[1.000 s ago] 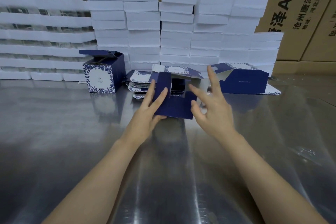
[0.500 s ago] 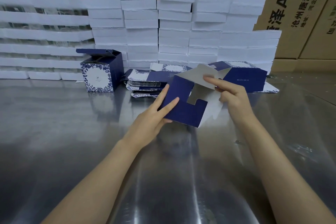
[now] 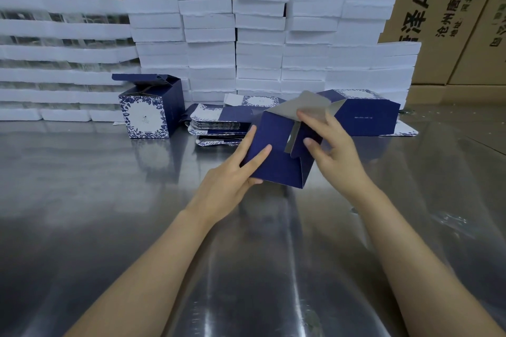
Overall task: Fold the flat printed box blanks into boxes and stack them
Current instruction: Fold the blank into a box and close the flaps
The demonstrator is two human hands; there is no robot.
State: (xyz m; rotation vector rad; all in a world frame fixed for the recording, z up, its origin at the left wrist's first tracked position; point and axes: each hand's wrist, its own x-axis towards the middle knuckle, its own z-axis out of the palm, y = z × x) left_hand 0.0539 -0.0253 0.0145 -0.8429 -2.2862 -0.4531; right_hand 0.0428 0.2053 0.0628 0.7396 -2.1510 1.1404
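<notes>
Fingers [image 3: 260,152] of left hand [image 3: 227,186] and right hand [image 3: 336,153] grip one box blank [image 3: 276,164].

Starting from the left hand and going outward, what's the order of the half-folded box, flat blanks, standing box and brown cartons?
1. Half-folded box: held in the left hand.
2. Flat blanks: piled just beyond its fingertips.
3. Standing box: farther back, to the left.
4. Brown cartons: at the very back, behind the white stacks.

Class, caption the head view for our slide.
Left hand steadies a navy box blank while right hand holds its grey flap.
</notes>
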